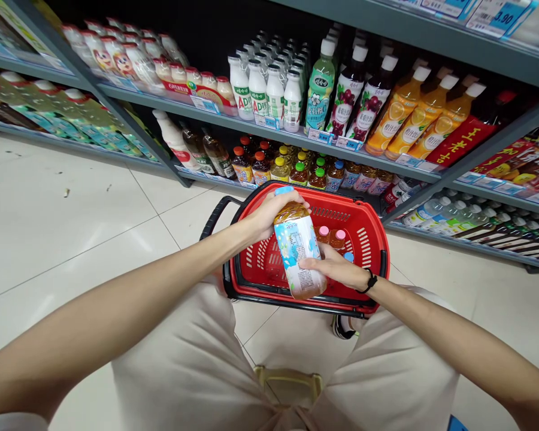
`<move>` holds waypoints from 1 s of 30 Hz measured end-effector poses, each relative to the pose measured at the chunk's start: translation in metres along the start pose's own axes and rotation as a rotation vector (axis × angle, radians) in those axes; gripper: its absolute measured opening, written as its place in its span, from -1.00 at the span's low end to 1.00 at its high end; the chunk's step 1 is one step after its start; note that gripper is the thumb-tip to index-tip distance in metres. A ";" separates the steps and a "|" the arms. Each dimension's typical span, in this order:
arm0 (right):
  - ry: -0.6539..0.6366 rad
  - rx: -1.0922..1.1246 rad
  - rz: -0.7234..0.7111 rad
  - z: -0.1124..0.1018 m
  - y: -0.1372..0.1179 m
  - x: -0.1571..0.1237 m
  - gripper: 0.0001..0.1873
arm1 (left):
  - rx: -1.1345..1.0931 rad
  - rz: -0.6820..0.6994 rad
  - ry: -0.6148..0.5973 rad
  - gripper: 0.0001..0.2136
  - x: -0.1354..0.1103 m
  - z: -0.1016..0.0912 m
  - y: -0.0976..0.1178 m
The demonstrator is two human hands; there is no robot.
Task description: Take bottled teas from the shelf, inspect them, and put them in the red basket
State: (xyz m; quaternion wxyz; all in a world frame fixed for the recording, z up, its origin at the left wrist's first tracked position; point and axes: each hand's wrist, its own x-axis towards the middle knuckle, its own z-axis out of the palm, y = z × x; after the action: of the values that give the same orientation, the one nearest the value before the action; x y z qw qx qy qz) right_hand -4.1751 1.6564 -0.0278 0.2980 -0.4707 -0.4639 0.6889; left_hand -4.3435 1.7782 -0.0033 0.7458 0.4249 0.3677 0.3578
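A drink bottle (pixel 297 248) with amber liquid, a pale blue label and a blue cap is held over a red shopping basket (pixel 368 224). My left hand (pixel 265 214) grips its upper end near the cap. My right hand (pixel 336 267), with a black band on the wrist, holds its lower end. The bottle is tilted, cap away from me. Inside the basket stand small bottles with pink caps (pixel 331 235) and one with a blue cap.
The basket rests on the white tiled floor (pixel 72 221) in front of my knees. Grey shelves (pixel 269 129) behind it carry rows of white milk drinks, orange juice bottles (pixel 413 114), purple juice and small tea bottles. A yellow stool edge shows between my legs.
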 end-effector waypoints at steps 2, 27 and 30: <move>0.005 -0.005 0.004 0.000 0.000 0.000 -0.21 | -0.002 -0.004 -0.003 -0.85 0.000 0.000 0.000; 0.001 -0.012 0.007 0.000 0.002 -0.001 -0.24 | 0.019 -0.040 -0.026 -0.82 0.003 -0.004 -0.002; 0.002 -0.005 0.006 0.000 0.002 -0.001 -0.23 | 0.018 -0.034 -0.021 -0.82 0.003 -0.004 -0.002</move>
State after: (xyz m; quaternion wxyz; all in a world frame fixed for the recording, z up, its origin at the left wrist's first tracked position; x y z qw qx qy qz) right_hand -4.1752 1.6550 -0.0290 0.2949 -0.4734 -0.4641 0.6882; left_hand -4.3449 1.7812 -0.0076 0.7516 0.4293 0.3703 0.3372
